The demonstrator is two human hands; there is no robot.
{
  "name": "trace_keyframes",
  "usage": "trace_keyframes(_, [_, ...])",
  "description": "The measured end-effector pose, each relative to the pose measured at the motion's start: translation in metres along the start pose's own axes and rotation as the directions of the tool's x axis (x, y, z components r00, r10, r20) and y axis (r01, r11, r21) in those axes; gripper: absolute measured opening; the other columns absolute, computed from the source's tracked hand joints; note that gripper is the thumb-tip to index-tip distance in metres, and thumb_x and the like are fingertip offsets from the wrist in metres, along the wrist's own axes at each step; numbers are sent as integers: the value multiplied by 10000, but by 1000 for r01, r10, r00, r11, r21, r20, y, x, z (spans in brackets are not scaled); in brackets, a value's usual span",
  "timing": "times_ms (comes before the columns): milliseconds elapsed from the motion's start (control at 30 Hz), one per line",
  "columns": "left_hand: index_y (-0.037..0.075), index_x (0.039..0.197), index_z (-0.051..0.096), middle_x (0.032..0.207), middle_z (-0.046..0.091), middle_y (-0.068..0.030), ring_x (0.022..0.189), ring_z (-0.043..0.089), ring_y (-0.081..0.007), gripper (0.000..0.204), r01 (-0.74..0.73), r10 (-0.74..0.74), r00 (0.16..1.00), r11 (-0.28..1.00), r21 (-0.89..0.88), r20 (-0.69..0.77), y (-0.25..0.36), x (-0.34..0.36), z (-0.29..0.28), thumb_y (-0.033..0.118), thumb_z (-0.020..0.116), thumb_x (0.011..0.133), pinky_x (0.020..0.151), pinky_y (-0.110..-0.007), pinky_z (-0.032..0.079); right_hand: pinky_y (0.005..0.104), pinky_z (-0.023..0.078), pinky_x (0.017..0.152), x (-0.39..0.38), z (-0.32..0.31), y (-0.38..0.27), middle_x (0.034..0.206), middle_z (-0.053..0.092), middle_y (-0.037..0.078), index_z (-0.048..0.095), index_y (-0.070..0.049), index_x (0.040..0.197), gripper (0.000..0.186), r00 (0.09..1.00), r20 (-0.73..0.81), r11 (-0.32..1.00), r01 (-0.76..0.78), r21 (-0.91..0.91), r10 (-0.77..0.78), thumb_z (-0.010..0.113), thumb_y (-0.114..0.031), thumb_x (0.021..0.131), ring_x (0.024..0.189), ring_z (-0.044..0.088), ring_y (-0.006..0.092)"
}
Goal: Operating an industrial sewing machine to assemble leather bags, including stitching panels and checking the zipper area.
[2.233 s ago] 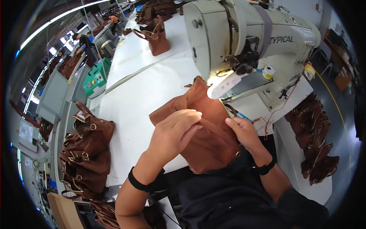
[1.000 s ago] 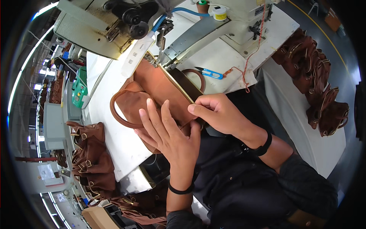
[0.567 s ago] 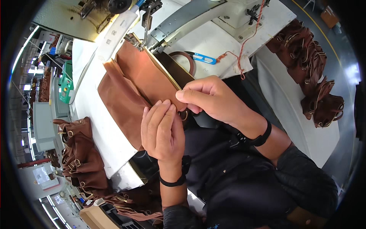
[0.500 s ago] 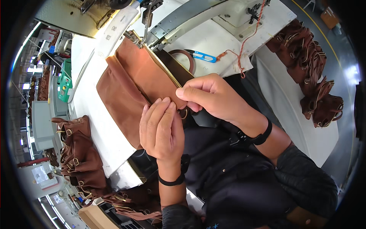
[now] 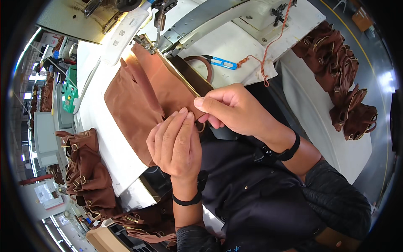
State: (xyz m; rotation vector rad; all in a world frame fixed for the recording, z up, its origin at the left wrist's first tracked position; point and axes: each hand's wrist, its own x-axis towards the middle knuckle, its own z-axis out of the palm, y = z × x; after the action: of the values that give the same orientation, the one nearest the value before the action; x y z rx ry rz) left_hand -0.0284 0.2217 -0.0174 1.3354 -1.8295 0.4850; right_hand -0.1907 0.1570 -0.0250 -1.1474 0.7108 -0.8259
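A brown leather bag [image 5: 130, 109] lies under the presser foot [image 5: 145, 42] of a sewing machine, with a gold-toothed zipper [image 5: 176, 71] along its right edge. My right hand [image 5: 239, 113] pinches that edge near the zipper's lower end, thumb on top and fingertips underneath. My left hand [image 5: 174, 149] is closed on the lower part of the bag beside the right thumb, its fingers bent together and its thumb mostly hidden. A rounded brown strap [image 5: 208, 67] curves out behind the bag, beside blue thread snips [image 5: 222, 62].
Brown bags pile up at left [image 5: 86, 168] and right [image 5: 325, 63]. The machine's metal bed [image 5: 193, 25] spans the top; orange thread [image 5: 265, 63] hangs beside it. A green device [image 5: 69, 96] sits at left. A cardboard box [image 5: 96, 237] is at lower left.
The view has tipped down from the machine head. My left hand's fingers, spread a second ago, have drawn together. The bag's folded part has shifted, uncovering a long flap. Right hand stays on the edge.
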Motion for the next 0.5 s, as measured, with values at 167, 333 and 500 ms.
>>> trace_keyframes(167, [76, 989, 792, 997, 782, -36, 923, 748, -202, 260, -22, 22, 1000, 999, 38, 9, -1, 0, -1, -40, 803, 757, 836, -338, 522, 229, 377, 514, 5, -3, 4, 655, 626, 5, 703, 10, 822, 402, 998, 44, 999, 32, 18, -33, 642, -329, 1028, 605, 523, 32])
trace_keyframes(333, [64, 974, 780, 992, 776, -50, 906, 738, -213, 239, -1, 1, 1000, 1000, 25, 1, 1, 0, -1, -47, 801, 763, 833, -345, 528, 228, 375, 514, 5, -4, 3, 654, 626, 1, 695, 13, 819, 390, 990, 51, 988, 134, -78, -130, 693, -330, 1003, 597, 517, 40])
trace_keyframes(500, [42, 933, 748, 962, 753, -65, 873, 720, -246, 211, 108, -111, 991, 994, -34, -81, 4, -12, 5, -63, 808, 760, 809, -355, 551, 223, 368, 513, 3, 0, -3, 634, 621, 7, 688, 2, 768, 352, 997, 46, 995, -61, 77, 57, 716, -277, 982, 576, 505, 40])
